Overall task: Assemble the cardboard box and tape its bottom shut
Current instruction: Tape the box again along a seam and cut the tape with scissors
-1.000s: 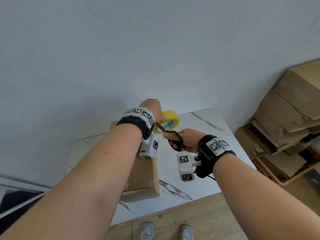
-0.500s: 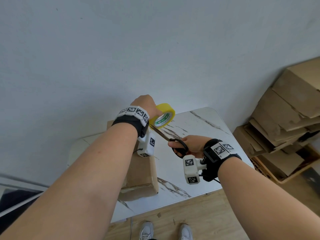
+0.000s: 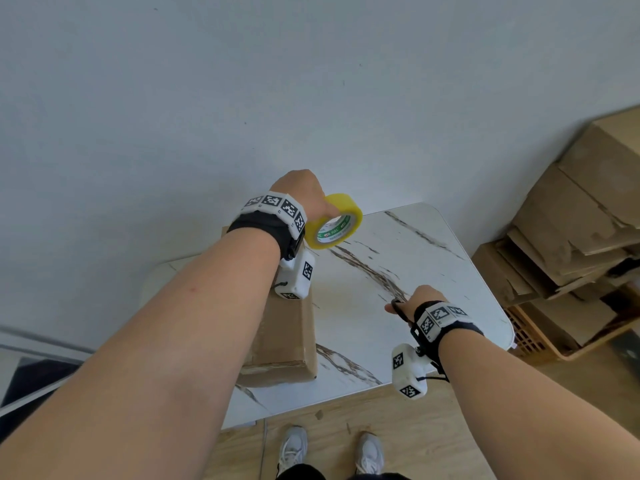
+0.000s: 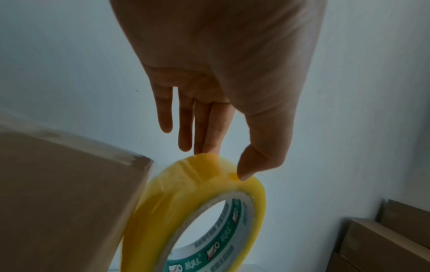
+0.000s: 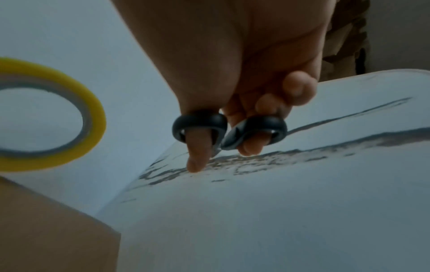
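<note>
Room to move: bare marble table (image 3: 433,271) between the two hands; rounded table edge just right of the right hand (image 3: 417,301); far wall (image 3: 311,81) close beyond the left hand (image 3: 301,192).
Left fingers: thumb (image 4: 253,165) and fingers pinching the rim of the yellow tape roll (image 3: 337,221); little and ring fingers straight, spread, touching nothing.
Right fingers: thumb (image 5: 197,150) through one black loop of the scissors (image 5: 229,129), other fingers curled through the second loop; blades hidden.
Cardboard box (image 3: 287,341): below and nearer than the left fingers, lying on the table, tape along its top edge.
Room: stacked flattened cartons (image 3: 571,237) right of the right hand; wooden floor (image 3: 450,427).
</note>
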### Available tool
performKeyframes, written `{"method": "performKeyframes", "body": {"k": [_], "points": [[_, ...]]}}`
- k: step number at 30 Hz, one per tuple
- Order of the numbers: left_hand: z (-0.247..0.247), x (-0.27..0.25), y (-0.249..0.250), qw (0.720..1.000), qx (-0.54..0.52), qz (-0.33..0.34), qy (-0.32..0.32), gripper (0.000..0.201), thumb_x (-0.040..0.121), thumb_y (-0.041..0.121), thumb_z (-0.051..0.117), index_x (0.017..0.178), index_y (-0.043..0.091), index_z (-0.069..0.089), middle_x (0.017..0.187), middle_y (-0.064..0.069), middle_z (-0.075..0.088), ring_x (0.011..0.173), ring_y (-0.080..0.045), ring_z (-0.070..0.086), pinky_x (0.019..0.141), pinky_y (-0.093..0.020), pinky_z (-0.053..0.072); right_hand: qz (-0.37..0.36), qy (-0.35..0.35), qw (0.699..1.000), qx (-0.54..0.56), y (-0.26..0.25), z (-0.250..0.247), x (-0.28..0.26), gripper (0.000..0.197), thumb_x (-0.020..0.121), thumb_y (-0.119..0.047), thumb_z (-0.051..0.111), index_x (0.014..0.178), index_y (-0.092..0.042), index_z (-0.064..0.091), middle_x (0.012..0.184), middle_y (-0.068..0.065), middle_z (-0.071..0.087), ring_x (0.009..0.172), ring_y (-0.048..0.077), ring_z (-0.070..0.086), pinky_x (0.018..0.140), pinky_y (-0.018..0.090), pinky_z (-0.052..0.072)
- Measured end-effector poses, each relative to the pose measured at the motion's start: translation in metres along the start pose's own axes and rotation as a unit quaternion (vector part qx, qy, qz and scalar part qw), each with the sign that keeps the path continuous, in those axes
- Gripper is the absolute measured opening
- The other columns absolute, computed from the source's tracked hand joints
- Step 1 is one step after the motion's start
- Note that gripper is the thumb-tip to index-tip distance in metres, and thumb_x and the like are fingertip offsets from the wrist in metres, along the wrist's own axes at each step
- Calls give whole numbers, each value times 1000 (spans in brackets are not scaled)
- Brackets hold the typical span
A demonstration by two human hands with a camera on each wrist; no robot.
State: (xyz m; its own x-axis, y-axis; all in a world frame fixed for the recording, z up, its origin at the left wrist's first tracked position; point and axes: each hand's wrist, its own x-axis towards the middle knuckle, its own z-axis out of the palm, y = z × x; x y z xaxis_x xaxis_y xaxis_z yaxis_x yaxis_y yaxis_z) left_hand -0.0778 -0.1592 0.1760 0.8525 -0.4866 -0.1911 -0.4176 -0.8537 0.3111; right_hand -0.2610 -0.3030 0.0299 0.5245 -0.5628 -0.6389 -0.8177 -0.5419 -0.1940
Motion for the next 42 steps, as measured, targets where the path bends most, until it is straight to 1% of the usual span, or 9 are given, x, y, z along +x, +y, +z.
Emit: {"method": "performKeyframes", "body": {"k": [2,4,7,17,24,29,35,38,42], "points": [[0,2,5,1000,-6,1,-5,32,63,36,71,54,19,45,54,2,41,54,-21,40,52,-28,38,-2,9,1000,-20,0,1,0,52,81,-51,70,62,-10,46,56,1,48,46,15,44,43,22,33],[2,3,11,1000,-9,5,-14,25,63,40,73,70,21,58,71,1,57,67,-23,57,66,-33,54,-4,2,1000,-26,0,5,1,50,81,-49,71,62,-10,45,55,1,47,46,14,43,42,22,32],[6,6,13,1000,-10,11,-21,29,63,42,73,81,23,61,87,0,64,83,-22,65,81,-37,58,-4,-7,1000,-17,1,12,4,49,80,-46,73,62,-10,46,56,2,50,46,15,45,42,22,32],[12,13,7,999,-49,-6,-12,27,62,36,71,79,25,52,81,6,51,73,-17,49,69,-29,46,-29,-13,998,-53,-3,38,19,49,80,-52,69,61,-13,46,59,1,52,50,16,49,49,25,39],[12,15,4,997,-69,-17,-16,27,60,38,68,78,26,52,81,6,50,72,-15,46,66,-28,42,-48,-1,999,-23,-9,42,22,37,89,-36,60,65,-12,47,61,2,53,51,15,49,45,24,36],[10,12,4,997,-73,-18,-24,26,63,35,70,78,26,51,82,7,48,73,-15,46,67,-27,42,-45,8,998,36,-13,31,17,14,88,-23,54,90,-9,56,75,5,61,63,19,57,51,25,41],[5,0,13,997,-38,-15,-61,27,57,38,65,78,27,51,82,7,49,74,-16,46,71,-30,48,-182,157,915,325,-56,-30,11,58,83,-17,66,136,-20,43,132,6,51,111,22,56,90,34,48],[0,-9,20,996,-16,-4,-91,24,48,41,59,64,25,51,66,7,46,65,-18,41,59,-29,40,-254,137,893,344,-76,-51,3,76,78,-11,70,144,-31,37,137,0,47,120,18,49,98,38,47],[-2,-14,21,996,4,20,-91,27,51,30,59,47,20,34,51,3,27,63,-19,28,51,-27,22,-276,122,898,322,-87,-55,-2,59,80,-4,64,133,-26,52,124,0,60,111,20,58,88,32,49]]}}
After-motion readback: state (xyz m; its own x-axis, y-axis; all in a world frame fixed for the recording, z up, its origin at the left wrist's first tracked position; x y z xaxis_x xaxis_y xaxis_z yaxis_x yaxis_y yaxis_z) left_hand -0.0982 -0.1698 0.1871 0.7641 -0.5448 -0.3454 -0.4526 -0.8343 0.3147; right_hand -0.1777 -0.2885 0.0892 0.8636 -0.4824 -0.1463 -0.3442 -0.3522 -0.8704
